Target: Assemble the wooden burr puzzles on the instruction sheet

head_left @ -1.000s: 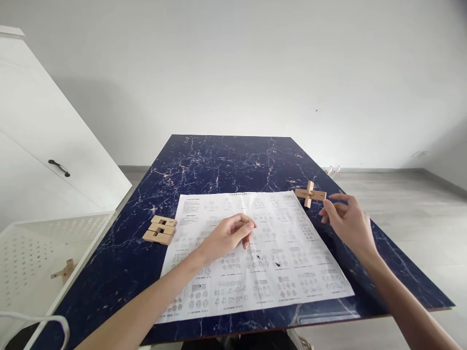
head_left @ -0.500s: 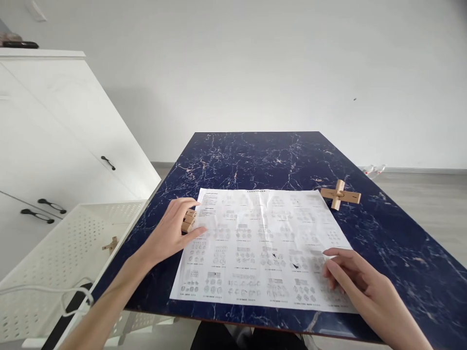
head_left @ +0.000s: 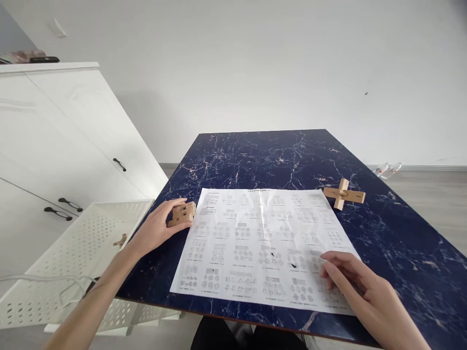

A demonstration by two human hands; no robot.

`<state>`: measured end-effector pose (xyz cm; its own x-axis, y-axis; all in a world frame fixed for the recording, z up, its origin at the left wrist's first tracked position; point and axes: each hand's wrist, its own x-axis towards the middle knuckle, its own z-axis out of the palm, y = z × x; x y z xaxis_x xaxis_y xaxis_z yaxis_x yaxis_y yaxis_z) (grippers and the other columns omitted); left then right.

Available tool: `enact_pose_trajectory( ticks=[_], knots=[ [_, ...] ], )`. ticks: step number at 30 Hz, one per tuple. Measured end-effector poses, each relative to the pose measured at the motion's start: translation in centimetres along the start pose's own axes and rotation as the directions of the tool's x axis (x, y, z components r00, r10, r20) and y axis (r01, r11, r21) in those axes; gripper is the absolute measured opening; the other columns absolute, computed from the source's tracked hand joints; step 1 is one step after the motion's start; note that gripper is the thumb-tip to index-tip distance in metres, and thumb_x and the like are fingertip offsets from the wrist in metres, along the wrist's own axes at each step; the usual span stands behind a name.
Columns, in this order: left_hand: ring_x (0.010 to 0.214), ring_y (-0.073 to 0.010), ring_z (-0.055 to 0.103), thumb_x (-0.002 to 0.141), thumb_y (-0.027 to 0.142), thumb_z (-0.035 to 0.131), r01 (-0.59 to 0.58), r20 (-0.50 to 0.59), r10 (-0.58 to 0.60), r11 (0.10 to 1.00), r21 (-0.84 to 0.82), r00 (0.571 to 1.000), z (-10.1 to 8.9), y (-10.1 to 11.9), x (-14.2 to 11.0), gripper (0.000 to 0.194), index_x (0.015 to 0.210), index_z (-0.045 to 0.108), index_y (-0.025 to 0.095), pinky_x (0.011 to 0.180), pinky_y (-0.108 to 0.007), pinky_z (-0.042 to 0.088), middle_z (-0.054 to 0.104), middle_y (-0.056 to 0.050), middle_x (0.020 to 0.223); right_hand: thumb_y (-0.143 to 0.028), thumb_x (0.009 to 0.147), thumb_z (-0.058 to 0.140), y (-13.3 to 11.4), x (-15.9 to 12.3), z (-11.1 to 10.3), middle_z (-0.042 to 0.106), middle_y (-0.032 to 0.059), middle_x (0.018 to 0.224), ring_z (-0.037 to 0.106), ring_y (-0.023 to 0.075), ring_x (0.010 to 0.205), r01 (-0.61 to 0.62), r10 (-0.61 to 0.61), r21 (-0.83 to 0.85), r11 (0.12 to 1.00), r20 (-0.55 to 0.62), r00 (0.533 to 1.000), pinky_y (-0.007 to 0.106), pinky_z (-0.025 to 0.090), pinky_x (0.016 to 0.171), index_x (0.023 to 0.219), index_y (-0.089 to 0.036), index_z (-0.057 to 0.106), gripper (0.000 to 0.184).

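Observation:
At the left edge of the printed sheet (head_left: 251,272), my left hand (head_left: 156,226) is closed around a set of notched wooden puzzle blocks (head_left: 182,214). Its fingers lie along the far side and the thumb along the near side. The blocks rest side by side on the dark blue table. My right hand (head_left: 359,282) hovers over or rests on the sheet's lower right corner, fingers loosely bent, thumb apart, nothing held. A wooden cross of interlocked pieces (head_left: 343,194) lies beyond the sheet's upper right corner.
The blue marbled table (head_left: 255,158) reaches toward the wall. Left of it stands a white perforated basket (head_left: 91,233) with a small wooden piece (head_left: 120,240) inside and a white cable (head_left: 47,278) across it. A white cabinet (head_left: 73,136) stands behind. Clear bottles (head_left: 388,170) stand past the right edge.
My left hand has moved from the middle of the sheet to the wooden blocks and closed around them. My right hand has come back from beside the cross to the sheet's lower right. The view has turned left.

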<state>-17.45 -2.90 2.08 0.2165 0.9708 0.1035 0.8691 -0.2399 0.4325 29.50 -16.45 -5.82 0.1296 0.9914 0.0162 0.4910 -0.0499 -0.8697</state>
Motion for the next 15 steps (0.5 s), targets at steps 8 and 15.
enact_pose_trajectory(
  ticks=[8,15],
  knots=[
    [0.128,-0.0387,0.064,0.089,0.069,0.076,-0.219,0.099,0.23,0.969,-0.111,0.968,5.2,11.2,1.7,0.074,0.146,0.055,0.028,0.109,-0.053,0.051,0.069,-0.012,0.139,-0.06,0.099,0.064,-1.7,-0.2,0.5,0.078,0.0032,0.081,0.075,0.023,0.069,0.006,-0.005,0.032,0.999,-0.041,0.999,0.03,0.062,0.065,0.107,-0.027,0.073,0.036],
    [0.117,-0.0385,0.065,0.095,0.059,0.073,-0.256,0.09,0.258,0.966,-0.036,0.962,10.2,15.3,2.4,0.055,0.136,0.057,0.025,0.104,-0.056,0.05,0.07,-0.013,0.127,-0.057,0.102,0.061,-2.4,-0.1,0.5,0.077,0.0038,0.082,0.074,0.0232,0.07,0.015,-0.014,0.031,0.999,-0.037,0.999,0.031,0.061,0.067,0.107,-0.027,0.072,0.032]
  ],
)
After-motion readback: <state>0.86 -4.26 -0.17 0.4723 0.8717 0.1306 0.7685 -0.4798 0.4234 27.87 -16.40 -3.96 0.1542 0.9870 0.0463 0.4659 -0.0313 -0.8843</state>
